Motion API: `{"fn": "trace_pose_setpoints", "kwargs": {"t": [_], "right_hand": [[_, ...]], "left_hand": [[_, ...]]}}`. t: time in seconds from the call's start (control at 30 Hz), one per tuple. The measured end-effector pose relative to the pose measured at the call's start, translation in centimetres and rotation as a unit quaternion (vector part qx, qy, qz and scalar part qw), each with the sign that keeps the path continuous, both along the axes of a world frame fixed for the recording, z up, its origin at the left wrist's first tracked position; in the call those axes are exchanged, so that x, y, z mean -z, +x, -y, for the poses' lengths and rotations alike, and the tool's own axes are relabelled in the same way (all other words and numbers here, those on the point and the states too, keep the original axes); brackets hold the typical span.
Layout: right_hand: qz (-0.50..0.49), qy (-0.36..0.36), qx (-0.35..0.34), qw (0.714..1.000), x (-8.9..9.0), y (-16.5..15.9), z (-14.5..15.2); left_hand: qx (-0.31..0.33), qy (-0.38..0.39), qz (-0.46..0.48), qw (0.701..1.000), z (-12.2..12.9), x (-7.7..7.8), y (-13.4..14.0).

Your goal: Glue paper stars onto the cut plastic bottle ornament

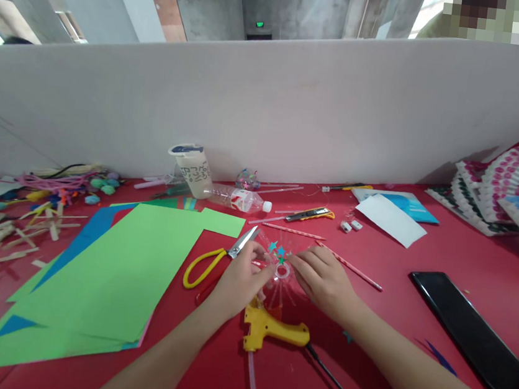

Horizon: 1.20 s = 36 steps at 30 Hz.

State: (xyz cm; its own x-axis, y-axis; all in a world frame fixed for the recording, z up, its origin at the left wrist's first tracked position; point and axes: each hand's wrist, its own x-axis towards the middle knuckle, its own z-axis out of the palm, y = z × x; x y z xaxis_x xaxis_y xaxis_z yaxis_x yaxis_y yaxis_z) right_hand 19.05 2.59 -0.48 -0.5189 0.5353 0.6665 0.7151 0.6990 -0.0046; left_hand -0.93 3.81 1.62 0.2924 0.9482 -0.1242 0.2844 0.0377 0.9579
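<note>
My left hand (247, 272) is closed on a clear plastic piece (282, 271), which looks like a cut bottle top with a round neck and strips fanned out around it. Small blue and green stars (280, 251) sit on its far side. My right hand (323, 281) is at the right edge of the piece, fingers bunched together; whatever they pinch is hidden. Just below lies a yellow hot glue gun (276, 330) with a glue stick in its back and a black cord. Yellow-handled scissors (207, 268) lie beside my left hand, blades partly behind it.
Green paper sheets (110, 271) cover the left side, with craft sticks and pompoms beyond. Behind my hands are a bottle (235, 198), a cup (193, 171), a utility knife (309, 214) and striped straws (354, 268). A black phone (469, 331) lies right.
</note>
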Motion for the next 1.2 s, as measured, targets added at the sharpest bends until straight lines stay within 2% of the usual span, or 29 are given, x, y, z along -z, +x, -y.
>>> {"fn": "trace_pose_setpoints", "kwargs": {"t": [0.37,0.67,0.9,1.2], "right_hand": [[-0.074,0.005,-0.043,0.996,0.31,0.13,-0.07],[-0.036,0.005,0.025,0.999,0.21,0.11,0.12],[0.011,0.028,0.028,0.999,0.27,0.28,0.06],[-0.02,-0.008,0.018,1.0,0.33,0.1,0.2]], "left_hand": [[0.003,-0.005,-0.004,1.0,0.02,0.24,-0.16],[0.0,0.01,-0.01,1.0,-0.07,0.23,-0.02],[-0.001,0.002,-0.016,1.0,0.18,-0.2,0.01],[0.001,0.0,-0.019,1.0,0.1,-0.16,-0.01]]}}
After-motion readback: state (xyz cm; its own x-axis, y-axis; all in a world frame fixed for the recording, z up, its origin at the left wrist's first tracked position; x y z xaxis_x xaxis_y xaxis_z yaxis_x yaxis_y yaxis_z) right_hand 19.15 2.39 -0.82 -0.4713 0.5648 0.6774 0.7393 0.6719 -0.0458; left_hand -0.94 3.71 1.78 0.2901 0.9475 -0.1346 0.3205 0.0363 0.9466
